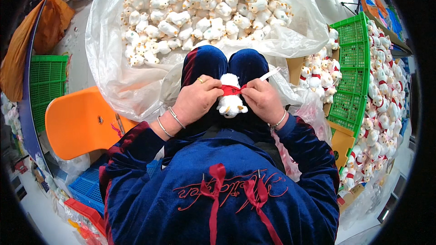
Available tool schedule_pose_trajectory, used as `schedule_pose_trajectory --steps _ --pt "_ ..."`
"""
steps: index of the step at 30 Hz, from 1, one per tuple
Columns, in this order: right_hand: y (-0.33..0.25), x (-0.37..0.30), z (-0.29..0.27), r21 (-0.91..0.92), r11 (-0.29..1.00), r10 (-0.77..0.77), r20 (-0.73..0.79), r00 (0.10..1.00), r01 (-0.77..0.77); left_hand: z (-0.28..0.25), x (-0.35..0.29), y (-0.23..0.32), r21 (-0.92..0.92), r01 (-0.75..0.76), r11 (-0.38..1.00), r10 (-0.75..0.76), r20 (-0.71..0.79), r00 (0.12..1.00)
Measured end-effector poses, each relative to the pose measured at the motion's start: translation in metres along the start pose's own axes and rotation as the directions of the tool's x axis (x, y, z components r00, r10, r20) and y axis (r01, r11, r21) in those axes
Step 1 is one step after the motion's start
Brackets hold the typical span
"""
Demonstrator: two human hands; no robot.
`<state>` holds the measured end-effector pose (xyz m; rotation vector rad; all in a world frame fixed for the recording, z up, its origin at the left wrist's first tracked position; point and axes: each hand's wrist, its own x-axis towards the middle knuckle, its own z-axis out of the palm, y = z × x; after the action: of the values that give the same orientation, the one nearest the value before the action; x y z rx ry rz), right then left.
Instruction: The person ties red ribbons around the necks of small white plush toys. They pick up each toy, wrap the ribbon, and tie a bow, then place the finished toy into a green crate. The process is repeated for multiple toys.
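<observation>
A small white plush animal (232,106) lies over my knees, its head with tan ears toward me. Across its middle runs a red ribbon (230,90), pulled out to both sides. My left hand (196,99) pinches the ribbon's left end, close against the toy. On the other side my right hand (265,100) pinches the right end between thumb and finger. A thin white strip (270,74) sticks out above the right hand; what it is, and whether that hand holds it, I cannot tell.
Ahead, a big clear plastic bag (102,31) holds a heap of white plush animals (200,11). An orange chair (79,122) stands at left. At right, a green crate (352,63) stands beside many toys with red ribbons (381,104). A blue crate (88,186) sits lower left.
</observation>
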<state>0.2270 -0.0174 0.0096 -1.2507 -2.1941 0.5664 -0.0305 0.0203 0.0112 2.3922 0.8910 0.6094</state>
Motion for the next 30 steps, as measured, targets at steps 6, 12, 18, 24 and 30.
schedule_pose_trajectory --steps 6,12,18,24,30 --pt "-0.002 -0.014 0.003 0.0 1.0 -0.026 0.01 1.0 0.026 0.007 -0.006 0.017 -0.097 0.11 0.989 -0.108 0.021 0.994" --pt "0.002 -0.019 0.001 0.03 0.997 0.071 -0.131 0.989 -0.068 0.015 -0.003 0.015 -0.185 0.151 0.971 -0.173 -0.109 0.979" --pt "-0.007 -0.007 0.001 0.043 0.996 0.086 -0.112 0.99 -0.082 0.014 0.005 0.016 -0.183 0.126 0.975 -0.159 -0.178 0.971" --pt "-0.011 -0.016 0.008 0.006 0.998 0.058 -0.068 0.996 -0.058 0.013 -0.003 0.019 -0.135 0.183 0.974 -0.18 0.038 0.983" --pt "-0.016 -0.023 0.008 -0.079 0.996 0.034 0.036 0.999 -0.031 0.018 -0.008 0.017 -0.137 0.121 0.983 -0.114 0.061 0.992"
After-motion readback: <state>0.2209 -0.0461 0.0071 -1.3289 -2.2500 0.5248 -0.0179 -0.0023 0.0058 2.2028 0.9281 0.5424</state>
